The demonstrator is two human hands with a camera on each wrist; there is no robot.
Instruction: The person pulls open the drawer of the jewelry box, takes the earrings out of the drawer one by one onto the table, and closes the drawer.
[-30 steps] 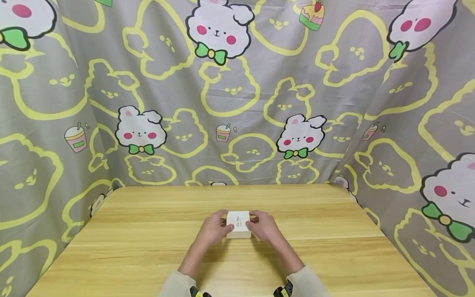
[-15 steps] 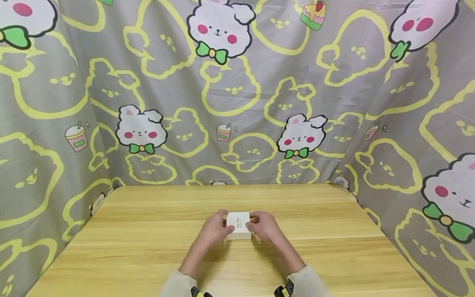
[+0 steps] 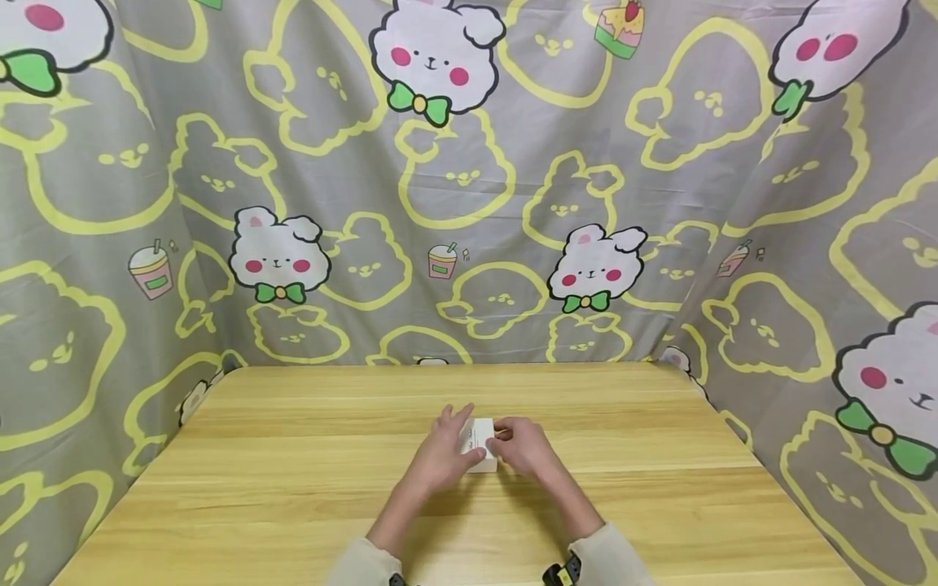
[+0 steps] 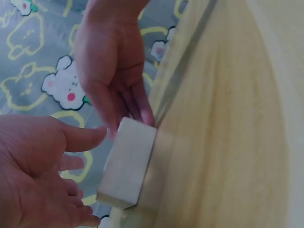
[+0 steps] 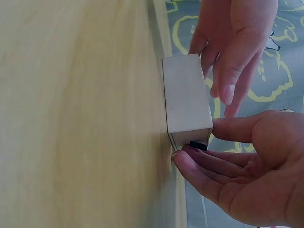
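Observation:
A small white box [image 3: 482,435] with dark print on its top lies on the wooden table in the head view. My right hand [image 3: 523,447] holds its right end, thumb at the top edge and fingers at the side. In the right wrist view, a small black tab [image 5: 198,145] sticks out of that end, beside the right hand's fingers [image 5: 202,178]. Over the box's left part is my left hand [image 3: 443,449], its fingers extended. The left wrist view has this hand [image 4: 38,175] apart from the box [image 4: 128,161], with nothing in its grasp.
The wooden table [image 3: 293,480] spreads out around the box on all sides. Grey curtains [image 3: 498,195] with rabbit prints stand behind it and along both sides. Dark wrist straps [image 3: 563,571] show at the sleeve ends.
My left hand has let go of the box's left end, straightened its fingers and moved right over the box. The right hand and the box have stayed nearly still.

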